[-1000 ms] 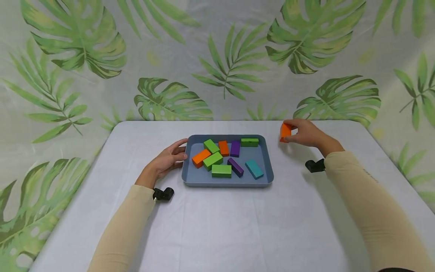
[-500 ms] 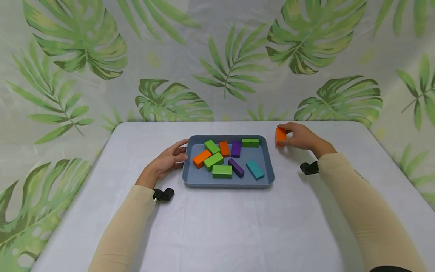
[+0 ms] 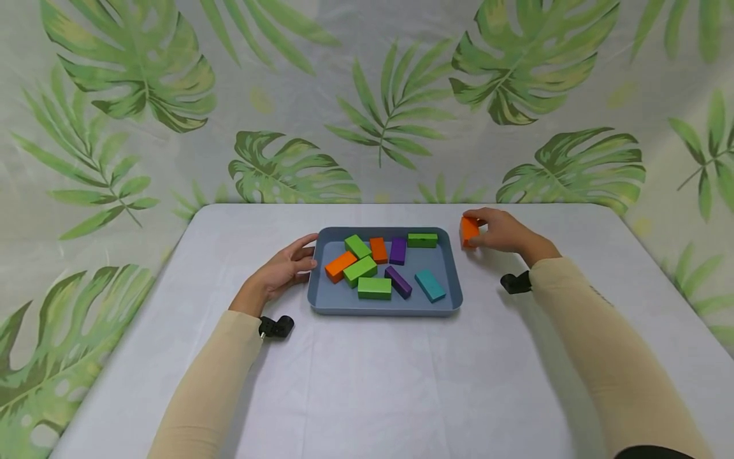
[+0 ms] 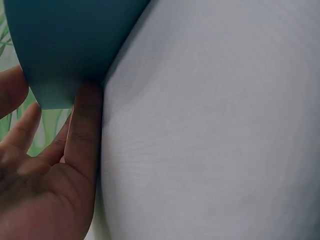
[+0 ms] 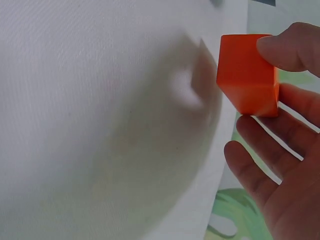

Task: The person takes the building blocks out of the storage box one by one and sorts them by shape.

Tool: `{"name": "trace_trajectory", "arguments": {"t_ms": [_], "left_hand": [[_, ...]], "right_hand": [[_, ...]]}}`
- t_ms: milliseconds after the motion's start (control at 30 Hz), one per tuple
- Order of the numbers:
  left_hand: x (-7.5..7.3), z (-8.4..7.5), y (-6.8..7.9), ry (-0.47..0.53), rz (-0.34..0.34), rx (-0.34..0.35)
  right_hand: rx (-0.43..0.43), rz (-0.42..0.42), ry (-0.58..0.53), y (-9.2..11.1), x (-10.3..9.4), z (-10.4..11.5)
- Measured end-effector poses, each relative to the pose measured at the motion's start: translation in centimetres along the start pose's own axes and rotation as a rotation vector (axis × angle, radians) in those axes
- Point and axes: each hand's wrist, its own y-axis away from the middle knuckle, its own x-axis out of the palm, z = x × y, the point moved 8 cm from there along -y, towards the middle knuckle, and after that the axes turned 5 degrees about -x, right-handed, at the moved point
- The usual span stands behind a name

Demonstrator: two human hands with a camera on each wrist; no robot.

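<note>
My right hand point(image 3: 503, 231) pinches an orange block point(image 3: 469, 232) between thumb and fingers, just right of the tray. In the right wrist view the block point(image 5: 246, 75) is held upright, its shadow on the white cloth beside it. The blue-grey tray point(image 3: 384, 310) lies flat in the middle of the table. My left hand point(image 3: 282, 269) rests against the tray's left side with relaxed, spread fingers. In the left wrist view the fingertips of that hand point(image 4: 47, 185) touch the tray's outer wall point(image 4: 70, 45).
In the tray lie several green blocks point(image 3: 374, 289), two orange ones point(image 3: 341, 266), two purple ones point(image 3: 397, 250) and a teal block point(image 3: 430, 285). A leaf-patterned curtain point(image 3: 401, 95) hangs behind the white-covered table point(image 3: 373, 382).
My right hand has carried the orange block left and slightly nearer, toward the tray's right side. The left hand stays at the tray's left edge, and the blocks in the tray keep their places.
</note>
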Motion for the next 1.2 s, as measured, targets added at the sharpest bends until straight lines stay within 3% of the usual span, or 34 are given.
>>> {"name": "trace_trajectory", "arguments": {"t_ms": [467, 800, 1200], "left_hand": [[0.1, 0.0, -0.2, -0.004, -0.005, -0.003], [0.0, 0.1, -0.1, 0.004, -0.008, -0.005], [0.1, 0.0, 0.0, -0.02, 0.002, 0.006]], "right_hand": [[0.072, 0.033, -0.022, -0.4, 1.2, -0.7], [0.149, 0.07, -0.116, -0.5, 1.8, -1.5], [0.145, 0.077, -0.151, -0.5, 2.0, -1.6]]}}
